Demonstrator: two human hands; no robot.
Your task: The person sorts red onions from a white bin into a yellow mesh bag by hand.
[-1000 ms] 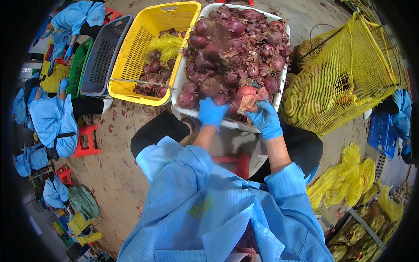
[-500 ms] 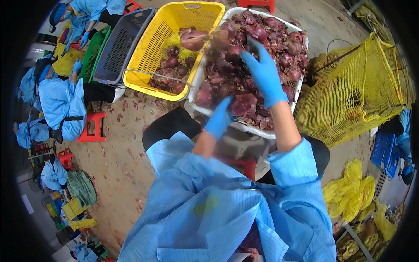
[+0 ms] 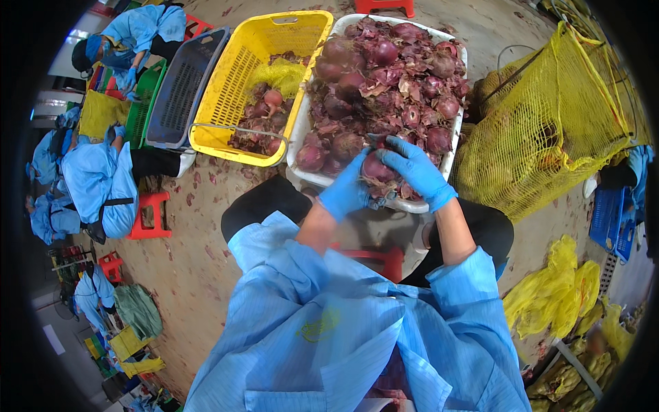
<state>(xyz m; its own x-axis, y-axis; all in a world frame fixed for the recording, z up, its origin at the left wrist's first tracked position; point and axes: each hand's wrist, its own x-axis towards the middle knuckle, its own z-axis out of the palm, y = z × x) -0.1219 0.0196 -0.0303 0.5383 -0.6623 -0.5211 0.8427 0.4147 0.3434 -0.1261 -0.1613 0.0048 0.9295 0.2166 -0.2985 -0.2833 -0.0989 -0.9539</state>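
Over the near edge of a white tub (image 3: 460,103), my blue-gloved hands hold a red onion (image 3: 376,169) between them. My left hand (image 3: 347,187) cups it from the left and below. From the right, my right hand (image 3: 417,172) closes over it, fingers on its top and side. Something dark shows by the left fingertips, too small to make out. Red onions (image 3: 384,53) and loose papery skins heap the tub. Beside it on the left stands a yellow basket (image 3: 230,69) with some onions (image 3: 273,100) and yellow netting inside.
Left of the yellow basket stand a grey-blue crate (image 3: 184,75) and a green crate (image 3: 145,110). A full yellow mesh sack (image 3: 528,144) is at the right. Co-workers (image 3: 99,175) sit at far left near a red stool (image 3: 149,216). Onion skins litter the floor.
My right hand has come back from the heap toward me and closed on the onion at my left hand. A blurred onion above the yellow basket's right rim is no longer there.
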